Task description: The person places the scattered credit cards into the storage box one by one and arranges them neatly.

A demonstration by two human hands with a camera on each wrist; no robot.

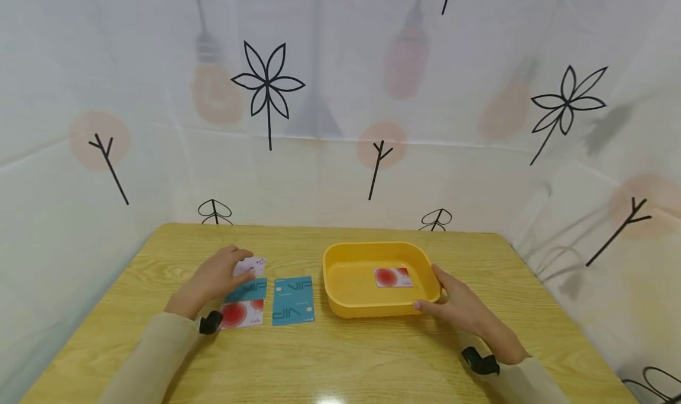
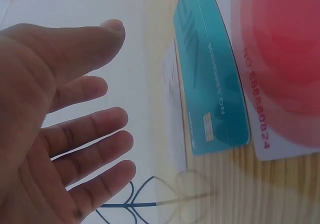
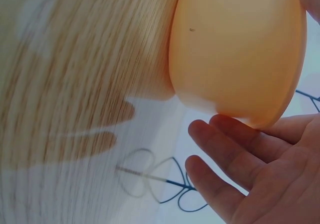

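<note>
My left hand [image 1: 215, 277] hovers over a column of plastic cards, thumb and fingers spread apart with nothing between them. Under or near its fingertips lie a pale card [image 1: 256, 265] and a teal VIP card [image 1: 254, 289]. Closest to me in that column is a white card with red circles [image 1: 242, 314]. In the left wrist view the teal card [image 2: 212, 94] stands clear of the fingers. My right hand [image 1: 463, 309] holds the near right corner of a yellow plastic basin [image 1: 340, 310], thumb at the front, fingers along the side wall. Inside lies another red-circle card [image 1: 393, 277].
Two more teal VIP cards [image 1: 294, 300] lie end to end between the left column and the basin. Everything rests on a wood-grain table [image 1: 330, 362]. A white patterned cloth [image 1: 330, 179] hangs behind the table and along its sides.
</note>
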